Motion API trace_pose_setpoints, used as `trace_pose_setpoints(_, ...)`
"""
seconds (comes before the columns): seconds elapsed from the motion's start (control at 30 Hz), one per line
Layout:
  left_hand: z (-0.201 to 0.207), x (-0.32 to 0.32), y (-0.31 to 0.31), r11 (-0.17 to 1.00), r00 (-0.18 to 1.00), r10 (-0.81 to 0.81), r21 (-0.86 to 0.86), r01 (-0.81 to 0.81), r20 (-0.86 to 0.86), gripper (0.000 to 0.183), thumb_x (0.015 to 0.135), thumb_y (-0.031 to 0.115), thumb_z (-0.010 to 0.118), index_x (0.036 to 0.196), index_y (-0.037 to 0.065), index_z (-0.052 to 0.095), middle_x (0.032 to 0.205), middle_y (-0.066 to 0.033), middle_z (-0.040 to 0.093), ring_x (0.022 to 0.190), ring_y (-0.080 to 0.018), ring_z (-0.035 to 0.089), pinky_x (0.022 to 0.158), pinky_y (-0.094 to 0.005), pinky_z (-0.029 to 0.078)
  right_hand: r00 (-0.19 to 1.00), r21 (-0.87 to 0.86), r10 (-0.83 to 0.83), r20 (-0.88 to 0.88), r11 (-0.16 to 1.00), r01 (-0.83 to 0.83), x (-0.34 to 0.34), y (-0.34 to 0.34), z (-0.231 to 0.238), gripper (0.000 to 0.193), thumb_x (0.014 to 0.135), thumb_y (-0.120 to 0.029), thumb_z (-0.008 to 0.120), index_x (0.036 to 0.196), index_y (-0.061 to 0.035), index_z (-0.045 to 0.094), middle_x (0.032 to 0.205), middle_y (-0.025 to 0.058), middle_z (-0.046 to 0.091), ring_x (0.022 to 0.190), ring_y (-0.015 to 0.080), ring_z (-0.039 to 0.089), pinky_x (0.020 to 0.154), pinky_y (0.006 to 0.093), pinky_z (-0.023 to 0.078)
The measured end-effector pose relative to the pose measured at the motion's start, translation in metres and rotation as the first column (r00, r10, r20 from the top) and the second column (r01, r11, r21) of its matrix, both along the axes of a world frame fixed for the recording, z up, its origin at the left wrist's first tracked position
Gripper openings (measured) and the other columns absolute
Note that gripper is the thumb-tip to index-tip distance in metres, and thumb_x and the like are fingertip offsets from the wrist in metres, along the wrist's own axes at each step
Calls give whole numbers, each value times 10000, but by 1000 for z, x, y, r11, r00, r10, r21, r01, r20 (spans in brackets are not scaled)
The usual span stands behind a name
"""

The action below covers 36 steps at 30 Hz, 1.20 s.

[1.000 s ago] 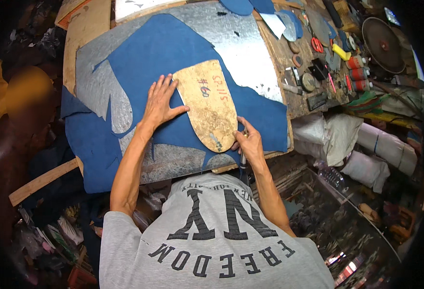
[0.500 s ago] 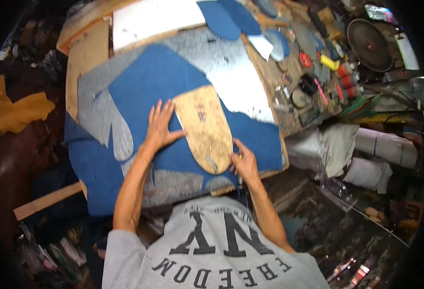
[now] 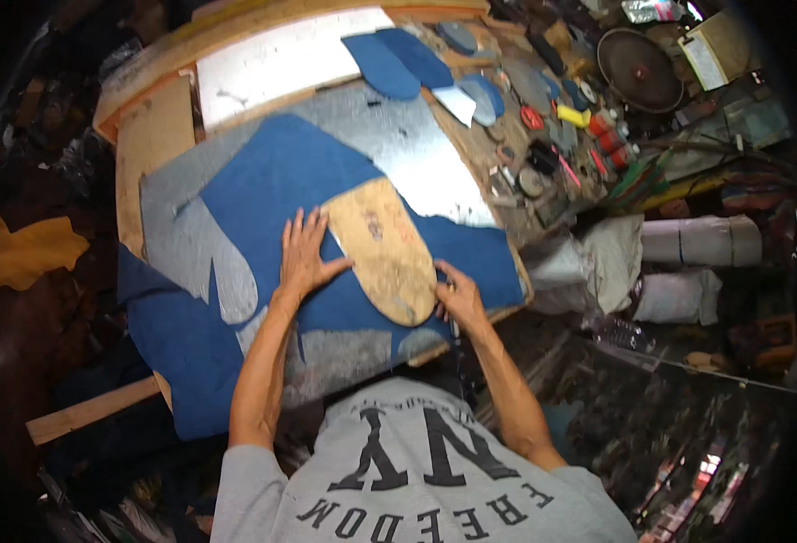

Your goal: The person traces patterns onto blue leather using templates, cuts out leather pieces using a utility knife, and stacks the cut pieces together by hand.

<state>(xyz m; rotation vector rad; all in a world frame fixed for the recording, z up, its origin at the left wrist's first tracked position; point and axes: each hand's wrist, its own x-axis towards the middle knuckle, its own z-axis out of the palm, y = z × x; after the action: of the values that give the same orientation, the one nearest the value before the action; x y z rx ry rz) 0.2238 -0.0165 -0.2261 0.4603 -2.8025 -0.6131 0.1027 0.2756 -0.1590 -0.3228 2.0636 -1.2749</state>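
A tan, round-ended template (image 3: 382,258) lies on a sheet of blue leather-like material (image 3: 267,185). My left hand (image 3: 306,258) is spread flat on the blue sheet, its thumb reaching the template's left edge. At the template's lower right edge, my right hand (image 3: 458,297) is closed with bent fingers round a slim dark tool (image 3: 455,329). Only a bit of the tool shows below the hand, so its exact kind is unclear. The template's rounded end points toward me.
A grey, scuffed board (image 3: 348,355) lies under the blue sheet, which hangs over the left edge. Cut blue pieces (image 3: 389,65) rest at the back. Small tools, a yellow item (image 3: 573,115) and red containers (image 3: 608,136) crowd the right side. Wrapped rolls (image 3: 701,242) lie farther right.
The whole view has shifted, with the table's far side now lower and farther left. Both hands keep nearly the same places against the template.
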Motion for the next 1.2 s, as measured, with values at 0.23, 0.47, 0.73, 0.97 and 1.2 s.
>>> trace_pose_setpoints(0.23, 0, -17, -7, 997, 998, 17, -74, -22, -66, 981, 712, 644, 721, 1430, 44, 426, 1500, -161, 393, 1425, -380, 272, 1169, -519, 170, 989, 284, 136, -63, 952, -113, -21, -7, 21, 529, 858, -251, 636, 1345, -58, 563, 657, 103, 633, 511, 143, 591, 476, 296, 484)
trace_pose_setpoints(0.47, -2, -10, 1, 999, 999, 5, -42, -8, -53, 989, 704, 621, 741, 1440, 47, 416, 1501, -152, 396, 1430, -370, 273, 1175, -515, 171, 801, 383, 359, -479, 907, -177, 35, 35, -7, 662, 814, -324, 712, 1390, -76, 497, 868, 283, 673, 859, 447, 662, 767, 491, 525)
trace_pose_setpoints(0.73, 2, 0, -2, 1000, 1000, 9, -20, -10, -21, 996, 704, 592, 763, 1447, 39, 394, 1509, -157, 394, 1449, -326, 266, 1183, -490, 167, 861, 486, 357, -364, 861, -152, 47, 31, 14, 629, 842, -313, 690, 1401, -117, 478, 711, 251, 657, 734, 449, 658, 680, 525, 517)
trace_pose_setpoints(0.97, 7, 16, 7, 1000, 1000, 21, 23, -20, -11, 992, 709, 535, 786, 1453, 25, 373, 1511, -179, 379, 1445, -336, 271, 1184, -494, 161, 839, 509, 405, -364, 841, -184, 46, 34, 19, 669, 839, -353, 713, 1414, -125, 457, 677, 213, 653, 623, 413, 647, 569, 503, 505)
trace_pose_setpoints(1.2, 7, 6, 9, 1000, 995, 22, -10, -22, 96, 1069, 684, 601, 772, 1479, 37, 335, 1555, -160, 307, 1467, -355, 198, 1181, -530, 139, 845, 571, 398, -358, 809, -139, 49, 29, 18, 745, 803, -404, 748, 1424, -128, 444, 640, 188, 646, 587, 388, 657, 530, 478, 495)
